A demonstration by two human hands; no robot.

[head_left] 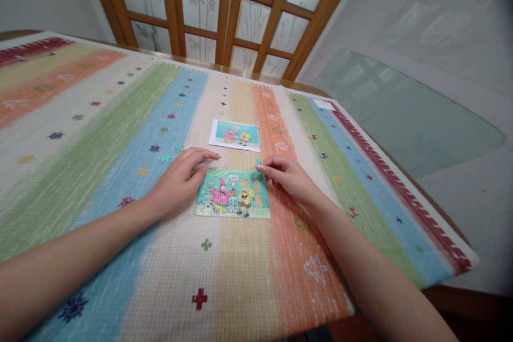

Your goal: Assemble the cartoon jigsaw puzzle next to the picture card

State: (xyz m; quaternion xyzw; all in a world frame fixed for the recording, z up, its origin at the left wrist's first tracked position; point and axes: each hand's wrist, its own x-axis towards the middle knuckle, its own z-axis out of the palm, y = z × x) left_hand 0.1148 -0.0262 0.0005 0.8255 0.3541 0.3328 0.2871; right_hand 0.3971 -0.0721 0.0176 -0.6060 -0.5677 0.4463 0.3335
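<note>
A jigsaw puzzle (232,195) with cartoon figures lies in front of me, several gaps showing the cloth among its joined pieces. At its upper right corner my right hand (286,173) pinches a small teal puzzle piece (258,162) between thumb and fingertips. My left hand (184,173) rests at the puzzle's upper left edge, fingers stretched out and thumb apart, with nothing seen in it. Loose teal puzzle pieces (164,158) lie on the cloth just beyond the left hand. Behind the puzzle is a printed picture card (235,135) with the same cartoon scene.
A striped tablecloth (168,256) with printed snowflakes and crosses covers the table. A small white paper (324,105) lies near the far right edge. Beyond the table stand wooden doors with glass panes (200,2), and a pale glass panel (401,112) is at the right.
</note>
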